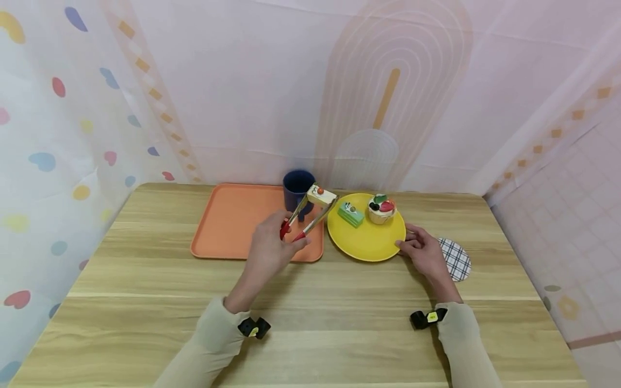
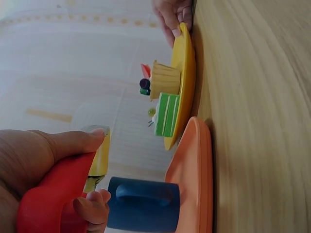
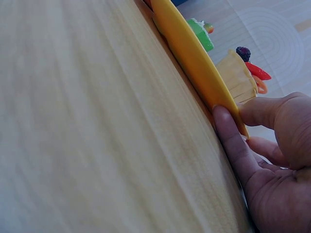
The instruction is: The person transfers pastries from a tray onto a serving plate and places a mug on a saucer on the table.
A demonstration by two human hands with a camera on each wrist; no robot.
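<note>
Red-handled tongs (image 1: 314,221) are gripped in my left hand (image 1: 270,245). Between their metal tips hangs a pale yellow cake slice (image 1: 321,197) with a red-orange topping, held up between the blue mug and the plate. My right hand (image 1: 426,254) pinches the right rim of the yellow plate (image 1: 364,245), thumb on top and fingers beneath, as the right wrist view shows. Toward the back of that plate sit a green cake slice (image 1: 350,215) and a fruit-topped cupcake (image 1: 380,214). In the left wrist view, the red handle (image 2: 58,194) lies against my thumb and fingers.
An orange tray (image 1: 237,215) lies left of the plate, with a dark blue mug (image 1: 294,200) at its back right corner. Beside my right hand is a round checked coaster (image 1: 456,260). Patterned cloth (image 1: 242,108) hangs behind the wooden table (image 1: 339,323).
</note>
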